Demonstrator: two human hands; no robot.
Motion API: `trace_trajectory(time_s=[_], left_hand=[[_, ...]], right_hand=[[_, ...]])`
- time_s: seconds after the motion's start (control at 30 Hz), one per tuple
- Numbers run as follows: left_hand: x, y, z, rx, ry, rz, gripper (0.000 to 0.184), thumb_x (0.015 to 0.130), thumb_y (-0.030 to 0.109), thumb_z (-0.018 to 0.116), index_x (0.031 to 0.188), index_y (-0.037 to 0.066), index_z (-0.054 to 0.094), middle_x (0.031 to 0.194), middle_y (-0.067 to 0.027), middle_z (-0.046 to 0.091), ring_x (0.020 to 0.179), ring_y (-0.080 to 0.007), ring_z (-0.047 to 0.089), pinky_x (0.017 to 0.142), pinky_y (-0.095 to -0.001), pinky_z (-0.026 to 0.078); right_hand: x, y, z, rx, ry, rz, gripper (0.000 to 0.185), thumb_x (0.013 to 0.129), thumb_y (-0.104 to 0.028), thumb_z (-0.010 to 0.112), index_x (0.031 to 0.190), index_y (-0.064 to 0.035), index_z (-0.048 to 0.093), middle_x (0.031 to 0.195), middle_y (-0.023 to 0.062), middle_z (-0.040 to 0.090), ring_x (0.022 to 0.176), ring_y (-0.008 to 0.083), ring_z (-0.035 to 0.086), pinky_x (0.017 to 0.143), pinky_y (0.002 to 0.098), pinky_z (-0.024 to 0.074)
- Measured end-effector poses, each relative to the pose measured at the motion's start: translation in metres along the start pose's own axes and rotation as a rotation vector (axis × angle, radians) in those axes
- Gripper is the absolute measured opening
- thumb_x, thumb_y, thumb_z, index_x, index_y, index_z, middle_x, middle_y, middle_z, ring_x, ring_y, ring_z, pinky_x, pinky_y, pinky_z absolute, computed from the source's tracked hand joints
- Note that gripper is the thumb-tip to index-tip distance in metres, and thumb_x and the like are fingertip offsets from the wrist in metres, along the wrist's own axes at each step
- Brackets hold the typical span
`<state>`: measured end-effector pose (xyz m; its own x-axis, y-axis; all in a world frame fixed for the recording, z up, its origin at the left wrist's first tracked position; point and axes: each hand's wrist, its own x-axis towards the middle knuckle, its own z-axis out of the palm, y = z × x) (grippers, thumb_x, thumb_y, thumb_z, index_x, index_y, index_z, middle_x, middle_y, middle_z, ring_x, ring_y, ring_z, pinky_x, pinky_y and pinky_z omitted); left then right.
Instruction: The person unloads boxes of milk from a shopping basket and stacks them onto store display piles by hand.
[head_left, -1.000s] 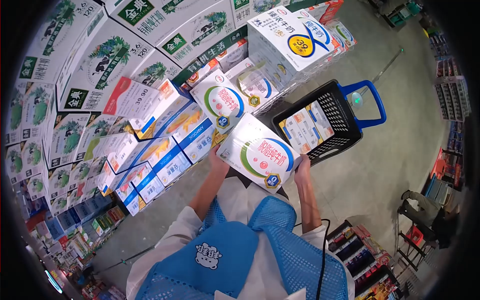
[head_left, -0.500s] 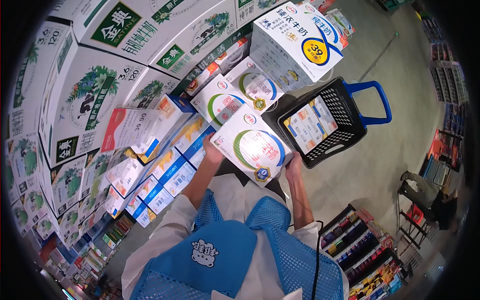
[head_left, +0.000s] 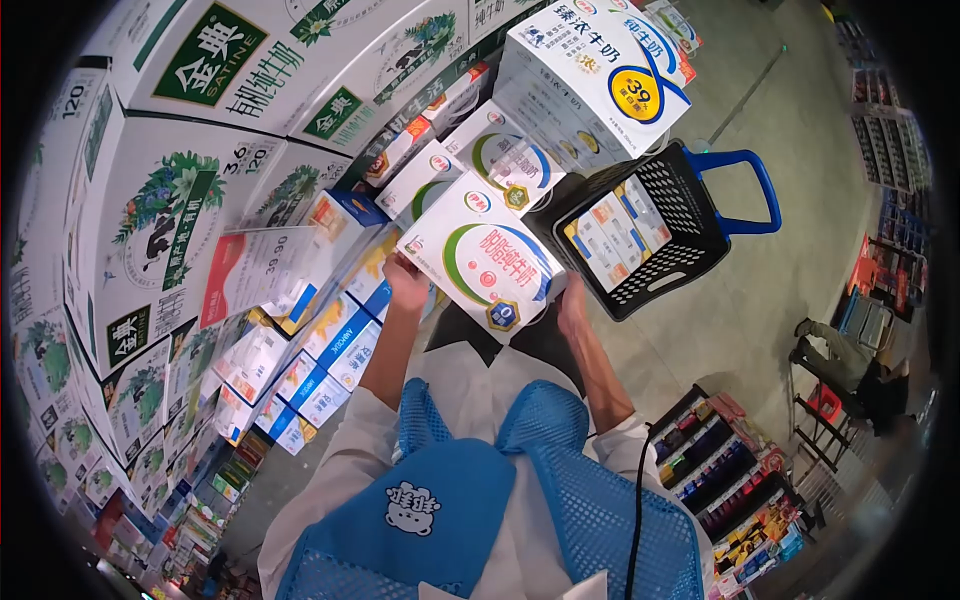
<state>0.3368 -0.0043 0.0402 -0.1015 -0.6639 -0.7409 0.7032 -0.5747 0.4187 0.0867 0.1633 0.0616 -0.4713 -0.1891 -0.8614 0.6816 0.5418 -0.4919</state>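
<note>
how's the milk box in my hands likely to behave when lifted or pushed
The milk box is probably fairly stiff: its edges look straight between your left hand and right hand. It may be heavy for its size if full, since it's labelled milk. Its flat sides suggest sliding rather than rolling.

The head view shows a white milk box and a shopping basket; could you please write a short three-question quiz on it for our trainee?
1. True or false: the left hand and the right hand both hold the white milk box.
2. What colour is the handle of the black basket? a) red b) blue c) green
3. Fill in: the hand nearer the black basket is the ____ hand.

Key: 1. true; 2. b; 3. right
</note>
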Motion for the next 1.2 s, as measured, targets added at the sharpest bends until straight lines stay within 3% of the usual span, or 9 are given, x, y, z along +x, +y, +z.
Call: trace_trajectory(time_s=[0.03,0.13,0.2,0.27,0.3,0.37,0.53,0.87,1.2], left_hand=[[0.007,-0.006,-0.013,-0.054,0.094,-0.011,0.033,0.091,0.020,0.027,0.092,0.006,0.057,0.083,-0.0068,0.062,0.078,-0.0205,0.060,0.075,-0.0324,0.049],[0.015,-0.033,-0.073,-0.023,0.073,-0.312,0.028,0.089,0.020,0.030,0.088,0.009,0.056,0.078,-0.0052,0.056,0.071,-0.0202,0.055,0.069,-0.0328,0.046],[-0.030,-0.058,-0.043,0.250,0.521,-0.429,0.030,0.091,0.025,0.034,0.098,0.009,0.058,0.095,-0.0089,0.062,0.085,-0.0242,0.060,0.077,-0.0416,0.049],[-0.025,-0.091,-0.116,-0.485,-0.488,-0.978,0.038,0.093,0.034,0.036,0.114,0.011,0.058,0.117,-0.0121,0.061,0.106,-0.0298,0.059,0.088,-0.0506,0.047],[-0.048,-0.093,-0.093,-0.496,-0.483,-0.962,0.038,0.093,0.034,0.036,0.114,0.011,0.058,0.117,-0.0121,0.061,0.106,-0.0298,0.059,0.088,-0.0506,0.047],[-0.099,-0.088,-0.003,0.163,0.195,-0.859,0.050,0.092,0.048,0.042,0.123,0.012,0.056,0.118,-0.0137,0.061,0.107,-0.0338,0.059,0.092,-0.0568,0.045],[-0.072,-0.143,-0.026,-0.324,-0.194,-0.567,0.053,0.094,0.050,0.038,0.130,0.014,0.053,0.130,-0.0141,0.056,0.115,-0.0342,0.056,0.096,-0.0561,0.045],[-0.073,-0.115,-0.031,-0.460,0.173,-0.669,0.051,0.096,0.042,0.028,0.131,0.015,0.052,0.134,-0.0106,0.054,0.122,-0.0333,0.052,0.099,-0.0530,0.044],[-0.038,-0.092,-0.037,-0.367,0.309,-0.529,0.040,0.098,0.034,0.034,0.119,0.011,0.059,0.117,-0.0096,0.064,0.108,-0.0295,0.061,0.091,-0.0468,0.052]], right_hand=[[0.013,0.007,-0.005,0.012,-0.066,-0.019,0.048,0.096,-0.037,0.036,0.116,0.0029,0.056,0.117,0.0124,0.058,0.110,0.0211,0.050,0.100,0.0347,0.0317],[0.003,-0.002,-0.009,0.016,-0.161,-0.017,0.044,0.097,-0.037,0.036,0.113,-0.0009,0.056,0.111,0.0104,0.061,0.104,0.0208,0.054,0.095,0.0361,0.0365],[-0.008,-0.015,-0.007,0.008,-0.195,-0.003,0.040,0.097,-0.036,0.036,0.111,-0.0039,0.056,0.105,0.0093,0.064,0.098,0.0203,0.057,0.091,0.0376,0.0411],[-0.010,-0.022,-0.009,0.060,-0.300,0.008,0.045,0.098,-0.039,0.037,0.117,-0.0027,0.055,0.111,0.0111,0.063,0.105,0.0215,0.055,0.093,0.0380,0.0404],[-0.013,-0.026,-0.012,0.050,-0.387,0.048,0.050,0.097,-0.043,0.039,0.124,-0.0033,0.053,0.119,0.0120,0.060,0.114,0.0227,0.052,0.100,0.0389,0.0362],[-0.021,-0.033,-0.013,-0.013,-0.464,0.030,0.050,0.097,-0.044,0.040,0.125,-0.0042,0.053,0.121,0.0112,0.060,0.117,0.0229,0.051,0.103,0.0395,0.0333],[-0.015,-0.029,-0.009,0.046,-0.560,0.023,0.054,0.094,-0.049,0.047,0.129,-0.0079,0.051,0.127,0.0069,0.057,0.118,0.0212,0.049,0.103,0.0402,0.0311],[-0.015,-0.041,0.013,-0.042,-0.536,0.127,0.057,0.093,-0.054,0.047,0.129,-0.0098,0.050,0.131,0.0072,0.054,0.120,0.0213,0.046,0.103,0.0400,0.0290],[-0.007,-0.044,0.063,-0.076,-0.532,0.067,0.062,0.093,-0.060,0.043,0.125,-0.0068,0.053,0.126,0.0089,0.057,0.117,0.0236,0.049,0.101,0.0425,0.0308]])
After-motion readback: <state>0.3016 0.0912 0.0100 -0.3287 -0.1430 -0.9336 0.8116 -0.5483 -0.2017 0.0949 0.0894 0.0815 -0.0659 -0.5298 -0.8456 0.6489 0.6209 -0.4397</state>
